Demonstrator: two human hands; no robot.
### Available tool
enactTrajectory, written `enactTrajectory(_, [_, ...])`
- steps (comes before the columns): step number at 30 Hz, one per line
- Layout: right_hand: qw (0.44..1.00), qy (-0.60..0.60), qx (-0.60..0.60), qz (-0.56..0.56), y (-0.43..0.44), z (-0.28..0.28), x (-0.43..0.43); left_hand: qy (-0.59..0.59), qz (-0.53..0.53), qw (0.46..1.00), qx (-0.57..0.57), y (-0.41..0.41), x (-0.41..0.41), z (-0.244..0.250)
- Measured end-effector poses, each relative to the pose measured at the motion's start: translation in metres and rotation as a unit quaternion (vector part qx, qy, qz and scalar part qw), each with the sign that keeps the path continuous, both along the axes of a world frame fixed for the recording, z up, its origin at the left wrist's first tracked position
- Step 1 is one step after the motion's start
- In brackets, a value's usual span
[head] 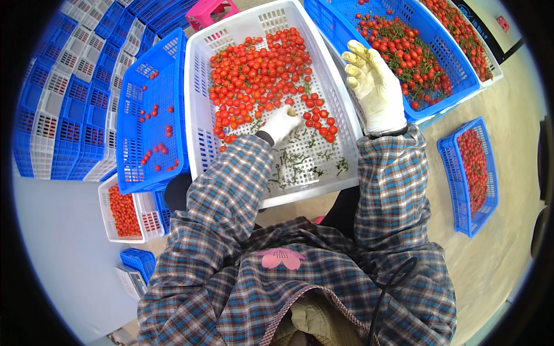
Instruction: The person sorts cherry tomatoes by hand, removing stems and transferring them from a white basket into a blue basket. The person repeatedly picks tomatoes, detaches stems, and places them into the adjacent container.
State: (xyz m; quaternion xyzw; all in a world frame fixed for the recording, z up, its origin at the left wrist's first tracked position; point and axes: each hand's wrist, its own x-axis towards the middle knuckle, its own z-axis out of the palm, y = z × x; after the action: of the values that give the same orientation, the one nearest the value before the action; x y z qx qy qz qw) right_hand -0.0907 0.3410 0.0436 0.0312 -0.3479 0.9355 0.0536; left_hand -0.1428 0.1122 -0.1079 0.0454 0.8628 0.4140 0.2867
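In front of me is a white perforated plastic crate (311, 194) with many small red tomatoes (259, 69) towards its far side and a smaller group at the right. Green stem scraps (294, 158) lie scattered on its near floor. My left hand (283, 124), in a white glove, reaches down into the middle of this crate beside the tomatoes; its fingertips point away from me and what lies under them is hidden. My right hand (374, 91), in a white glove with yellowish stained fingers, is raised over the crate's right edge, fingers apart and slightly curled, with nothing in it.
A blue crate (149, 104) with a few tomatoes stands at the left. Another blue crate (465, 93) at the upper right holds tomatoes with stems. A smaller blue crate of tomatoes (474, 173) is on the floor at right. Stacked crates (78, 95) and a pink stool (207, 13) stand farther off.
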Motion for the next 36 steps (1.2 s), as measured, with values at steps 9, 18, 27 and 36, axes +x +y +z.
enactTrajectory(9, [0.994, -0.016, 0.107, 0.024, -0.005, 0.0, -0.003, 0.236, -0.159, 0.951, -0.12, 0.017, -0.003, -0.013])
enactTrajectory(18, [0.678, 0.014, 0.734, 0.037, -0.052, -0.043, -0.008, 0.052, 0.029, 0.989, 0.132, -0.021, -0.012, 0.009])
enactTrajectory(27, [0.471, -0.082, 0.86, 0.18, -0.098, -0.112, -0.031, -0.063, 0.148, 0.958, 0.236, -0.091, 0.007, 0.033])
enactTrajectory(36, [0.457, 0.101, 0.882, 0.055, -0.111, -0.146, -0.035, -0.157, 0.316, 0.426, 0.833, -0.146, 0.045, 0.11])
